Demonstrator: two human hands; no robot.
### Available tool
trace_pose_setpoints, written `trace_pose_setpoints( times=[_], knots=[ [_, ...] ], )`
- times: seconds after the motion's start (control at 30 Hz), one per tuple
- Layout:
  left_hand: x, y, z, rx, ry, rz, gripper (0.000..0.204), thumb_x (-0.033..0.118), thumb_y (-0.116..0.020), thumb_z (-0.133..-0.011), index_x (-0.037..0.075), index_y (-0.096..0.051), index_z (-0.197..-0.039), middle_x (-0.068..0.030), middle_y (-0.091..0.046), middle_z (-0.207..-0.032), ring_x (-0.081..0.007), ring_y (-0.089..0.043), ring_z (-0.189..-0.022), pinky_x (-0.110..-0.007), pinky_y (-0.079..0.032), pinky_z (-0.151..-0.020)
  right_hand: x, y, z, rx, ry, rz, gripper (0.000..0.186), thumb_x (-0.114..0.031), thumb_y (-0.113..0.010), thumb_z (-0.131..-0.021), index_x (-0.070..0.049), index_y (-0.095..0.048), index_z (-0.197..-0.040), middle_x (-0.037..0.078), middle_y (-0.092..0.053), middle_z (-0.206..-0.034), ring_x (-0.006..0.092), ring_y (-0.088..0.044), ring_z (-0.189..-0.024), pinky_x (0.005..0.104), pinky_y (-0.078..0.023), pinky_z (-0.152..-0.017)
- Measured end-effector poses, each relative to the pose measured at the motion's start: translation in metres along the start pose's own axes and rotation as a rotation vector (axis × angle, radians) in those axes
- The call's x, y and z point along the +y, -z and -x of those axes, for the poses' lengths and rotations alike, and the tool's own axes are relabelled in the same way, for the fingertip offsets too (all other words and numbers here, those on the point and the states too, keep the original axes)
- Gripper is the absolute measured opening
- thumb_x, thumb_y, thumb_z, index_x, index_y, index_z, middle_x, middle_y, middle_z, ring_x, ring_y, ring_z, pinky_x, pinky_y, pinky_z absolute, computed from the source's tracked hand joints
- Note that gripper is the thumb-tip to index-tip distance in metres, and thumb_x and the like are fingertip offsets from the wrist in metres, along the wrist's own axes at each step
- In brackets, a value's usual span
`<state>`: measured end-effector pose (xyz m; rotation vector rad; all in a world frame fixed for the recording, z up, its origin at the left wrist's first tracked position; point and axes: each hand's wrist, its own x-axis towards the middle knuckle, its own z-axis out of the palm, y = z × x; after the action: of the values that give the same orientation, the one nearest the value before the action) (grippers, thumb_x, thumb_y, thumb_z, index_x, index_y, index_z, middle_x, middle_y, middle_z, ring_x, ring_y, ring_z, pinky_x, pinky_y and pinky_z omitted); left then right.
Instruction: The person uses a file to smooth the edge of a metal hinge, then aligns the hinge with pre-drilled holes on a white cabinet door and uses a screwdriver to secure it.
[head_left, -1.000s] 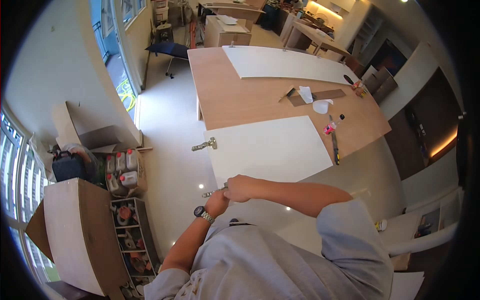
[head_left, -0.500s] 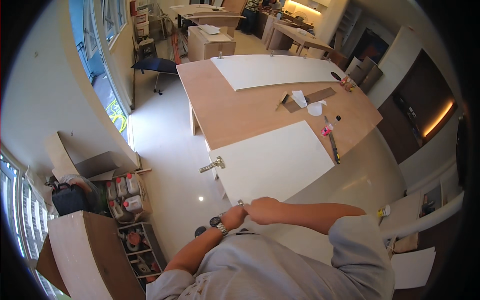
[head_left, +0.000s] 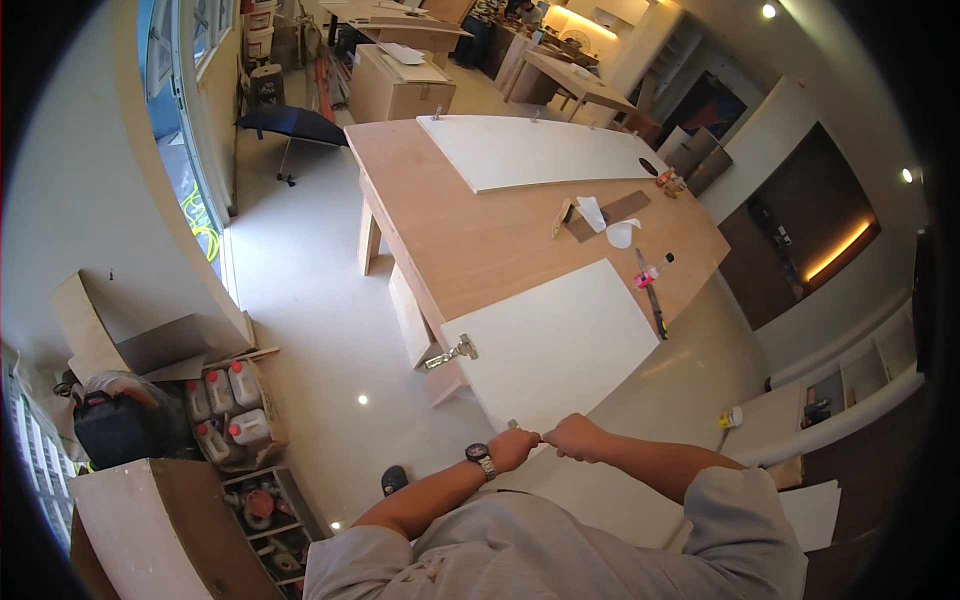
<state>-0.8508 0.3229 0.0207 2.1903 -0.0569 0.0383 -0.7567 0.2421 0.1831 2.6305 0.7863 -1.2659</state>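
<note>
A white cabinet door panel lies on the near end of a brown wooden worktable. From its left edge juts a metal hinge. At the panel's near corner shows another small metal fitting, partly behind my left hand, which wears a watch on its wrist. My left hand is closed. Beside it, my right hand is closed too, knuckles up, at the panel's near edge. A thin bit of something shows between the two hands, too small to name.
On the worktable lie a second, longer white panel, a brown strip, white paper, a pink-labelled bottle and a long dark tool. Jugs and a tool box stand at left.
My hands have shifted right along the panel's near edge and a little apart from each other. The view has turned slightly, so the table sits differently in it.
</note>
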Motion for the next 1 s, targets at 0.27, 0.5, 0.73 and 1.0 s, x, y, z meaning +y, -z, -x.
trace_pose_setpoints(
  times=[0.27, 0.5, 0.73, 1.0],
  knots=[
    [-0.005, -0.009, 0.0, -0.048, -0.017, 0.007, 0.021, 0.008, -0.049, -0.088, 0.005, -0.065, -0.1, -0.0194, -0.068, -0.086, -0.0367, -0.066, -0.082, -0.046, -0.052, -0.074, 0.0, 0.0, 0.005, -0.054, 0.481, 0.898, 0.034, -0.029, -0.061, -0.087, -0.006, -0.064, -0.111, 0.019, -0.063, -0.105, 0.0347, -0.064, -0.086, 0.0477, -0.052, -0.074],
    [-0.009, -0.008, 0.004, 0.079, -0.004, 0.106, 0.02, 0.006, -0.049, -0.087, 0.004, -0.065, -0.1, -0.0201, -0.067, -0.083, -0.0365, -0.066, -0.081, -0.046, -0.053, -0.073, -0.032, 0.013, -0.006, -0.123, -0.001, 0.295, 0.033, -0.03, -0.062, -0.086, -0.007, -0.067, -0.11, 0.019, -0.067, -0.095, 0.0353, -0.066, -0.09, 0.0471, -0.052, -0.078],
    [-0.012, -0.014, -0.002, 0.03, -0.03, 0.051, 0.02, 0.006, -0.05, -0.087, 0.004, -0.065, -0.1, -0.0197, -0.067, -0.082, -0.0363, -0.067, -0.079, -0.046, -0.053, -0.072, -0.015, 0.0, -0.008, -0.052, 0.156, 0.65, 0.029, -0.032, -0.062, -0.086, -0.004, -0.071, -0.087, 0.018, -0.069, -0.09, 0.0368, -0.066, -0.089, 0.0479, -0.052, -0.081],
    [-0.007, -0.003, -0.003, -0.017, 0.024, 0.044, 0.021, 0.005, -0.049, -0.086, 0.003, -0.065, -0.1, -0.021, -0.067, -0.082, -0.0365, -0.067, -0.08, -0.045, -0.053, -0.072, -0.035, 0.024, -0.001, -0.187, -0.19, 0.065, 0.024, -0.026, -0.061, -0.089, -0.004, -0.067, -0.082, 0.008, -0.061, -0.072, 0.0152, -0.05, -0.05, 0.0317, -0.04, -0.042]
  ],
)
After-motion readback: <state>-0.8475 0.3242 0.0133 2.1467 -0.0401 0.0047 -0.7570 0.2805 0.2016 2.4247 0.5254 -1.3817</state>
